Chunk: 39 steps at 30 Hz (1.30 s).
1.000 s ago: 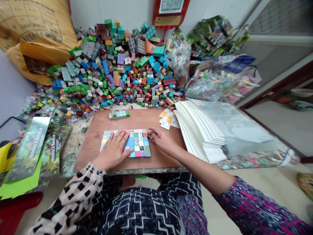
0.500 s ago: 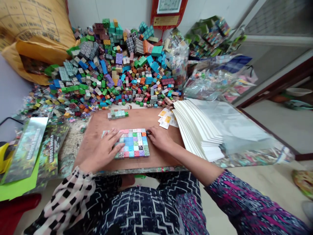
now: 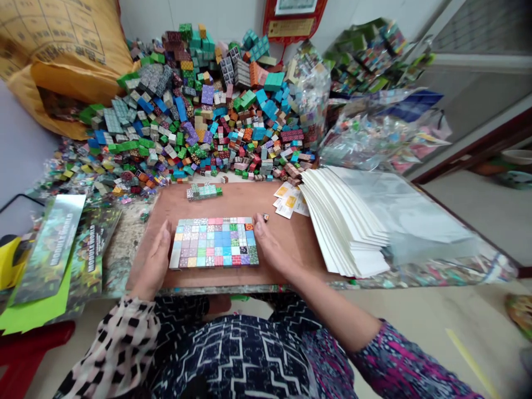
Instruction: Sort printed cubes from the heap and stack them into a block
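Bracing: block grid [image 3: 214, 242] between left hand [image 3: 153, 260] and right hand [image 3: 272, 244], both open
Handling: likely light, stiff, loose; take by opposite edges

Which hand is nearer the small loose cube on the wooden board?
Right. The right hand sits just below the small loose cube, fingertips beside it, while the left hand is much farther away, across the grid of cubes.

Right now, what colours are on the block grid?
The block grid has a blue centre among pink, green, grey; best in the head view.
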Each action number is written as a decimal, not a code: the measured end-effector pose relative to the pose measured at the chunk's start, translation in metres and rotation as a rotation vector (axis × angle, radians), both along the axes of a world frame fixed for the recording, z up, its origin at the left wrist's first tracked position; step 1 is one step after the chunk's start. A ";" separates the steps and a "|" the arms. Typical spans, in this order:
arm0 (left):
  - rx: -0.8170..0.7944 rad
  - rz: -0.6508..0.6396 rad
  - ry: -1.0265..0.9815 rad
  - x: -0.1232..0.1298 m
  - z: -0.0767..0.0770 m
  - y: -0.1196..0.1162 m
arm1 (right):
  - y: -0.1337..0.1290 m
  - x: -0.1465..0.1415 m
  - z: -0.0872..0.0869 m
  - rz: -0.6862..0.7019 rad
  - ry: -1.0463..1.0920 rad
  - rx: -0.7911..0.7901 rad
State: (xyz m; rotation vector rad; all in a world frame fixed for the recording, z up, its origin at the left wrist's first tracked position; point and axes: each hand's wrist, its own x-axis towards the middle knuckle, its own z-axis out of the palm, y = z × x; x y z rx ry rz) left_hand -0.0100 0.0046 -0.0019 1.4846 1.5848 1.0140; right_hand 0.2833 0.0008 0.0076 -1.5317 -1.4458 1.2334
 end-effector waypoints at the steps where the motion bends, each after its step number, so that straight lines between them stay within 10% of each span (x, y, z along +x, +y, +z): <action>1: -0.033 0.006 -0.053 0.002 0.000 -0.001 | -0.003 -0.006 -0.004 0.001 0.047 -0.019; 28: -0.150 -0.045 -0.025 0.015 0.010 -0.011 | -0.008 -0.030 -0.018 -0.144 -0.050 0.062; 39: 0.178 -0.724 0.987 0.018 0.050 0.033 | 0.033 -0.009 0.038 0.655 -0.791 0.260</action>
